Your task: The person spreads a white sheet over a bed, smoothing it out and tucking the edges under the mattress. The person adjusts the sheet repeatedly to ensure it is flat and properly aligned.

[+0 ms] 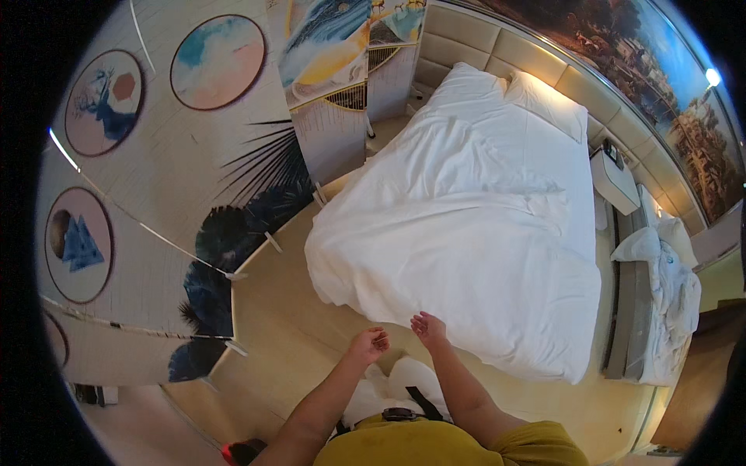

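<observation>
My left hand (370,346) is held in front of my body above the tan floor, its fingers loosely curled around nothing. Beside it, palm turned inward, my right hand (429,330) has nothing in it either. Both are close to the foot end of a bed, and the right one overlaps the edge of the white duvet (460,262) in view; I cannot tell whether it touches. The duvet lies rumpled over the mattress and hangs down at the foot. At the head end, a white pillow (551,105) leans near the padded headboard (460,35).
Folding screen panels (332,134) with printed art stand on feet along the left. To the right is a white nightstand (618,180) with a dark device on top. Beyond it, a second bed (670,309) carries crumpled bedding. Tan floor (280,309) runs between screens and bed.
</observation>
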A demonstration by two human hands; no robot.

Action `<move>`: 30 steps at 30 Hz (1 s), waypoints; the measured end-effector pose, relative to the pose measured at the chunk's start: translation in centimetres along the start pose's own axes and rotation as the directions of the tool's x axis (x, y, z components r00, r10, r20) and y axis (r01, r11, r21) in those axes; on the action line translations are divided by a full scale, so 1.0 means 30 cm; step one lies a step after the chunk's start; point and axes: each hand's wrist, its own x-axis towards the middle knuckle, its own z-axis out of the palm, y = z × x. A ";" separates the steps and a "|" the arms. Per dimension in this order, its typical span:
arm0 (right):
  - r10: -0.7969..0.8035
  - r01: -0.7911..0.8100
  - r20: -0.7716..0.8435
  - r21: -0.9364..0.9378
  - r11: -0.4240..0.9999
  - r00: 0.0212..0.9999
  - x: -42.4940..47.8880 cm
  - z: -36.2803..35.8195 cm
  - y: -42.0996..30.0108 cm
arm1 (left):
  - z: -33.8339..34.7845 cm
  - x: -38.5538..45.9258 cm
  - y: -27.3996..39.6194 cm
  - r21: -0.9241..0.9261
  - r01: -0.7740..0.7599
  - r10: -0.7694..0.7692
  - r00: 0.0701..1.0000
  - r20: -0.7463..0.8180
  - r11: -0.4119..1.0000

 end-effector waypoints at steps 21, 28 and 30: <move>-0.881 0.391 -0.179 -0.845 0.366 0.439 0.909 0.846 -0.490 | 0.330 0.286 0.999 0.393 0.171 -0.100 0.976 -0.195 0.904; -0.775 -0.057 -0.433 -0.886 0.461 0.460 0.953 0.958 -0.547 | 0.564 0.490 1.119 0.518 0.302 -0.215 0.951 -0.222 0.800; -0.720 -0.110 -0.552 -0.819 0.564 0.419 0.995 0.939 -0.564 | 0.623 0.536 1.151 0.574 0.354 -0.268 0.935 -0.232 0.739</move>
